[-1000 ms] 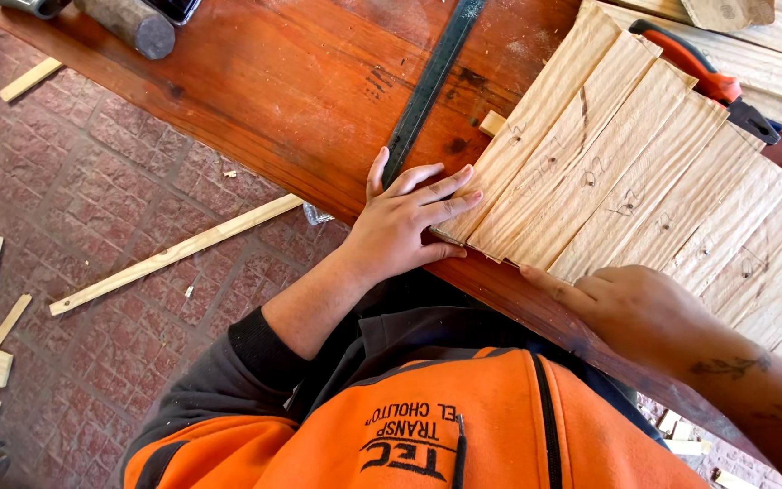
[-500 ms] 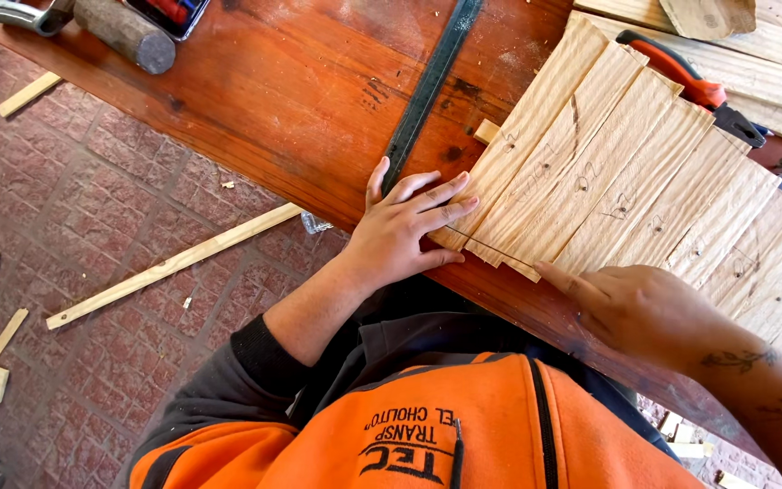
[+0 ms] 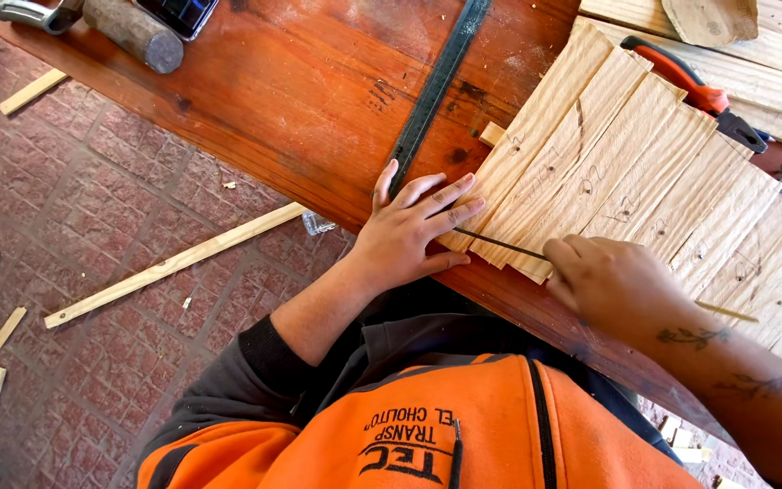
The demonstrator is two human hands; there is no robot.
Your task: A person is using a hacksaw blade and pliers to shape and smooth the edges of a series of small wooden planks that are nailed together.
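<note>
A fan of overlapping pale wooden slats (image 3: 644, 181) lies on the red-brown counter (image 3: 300, 100), its near edge under both hands. The left hand (image 3: 409, 231) lies flat and open, fingers spread, pressing the slats' lower left corner. The right hand (image 3: 613, 285) is curled around a thin dark rod (image 3: 500, 244) that runs along the slats' edge between the two hands. A long metal ruler (image 3: 436, 86) lies just beyond the left hand; an orange-handled tool (image 3: 690, 91) rests past the slats. A loose wooden strip (image 3: 174, 264) lies on the brick floor (image 3: 92, 208).
</note>
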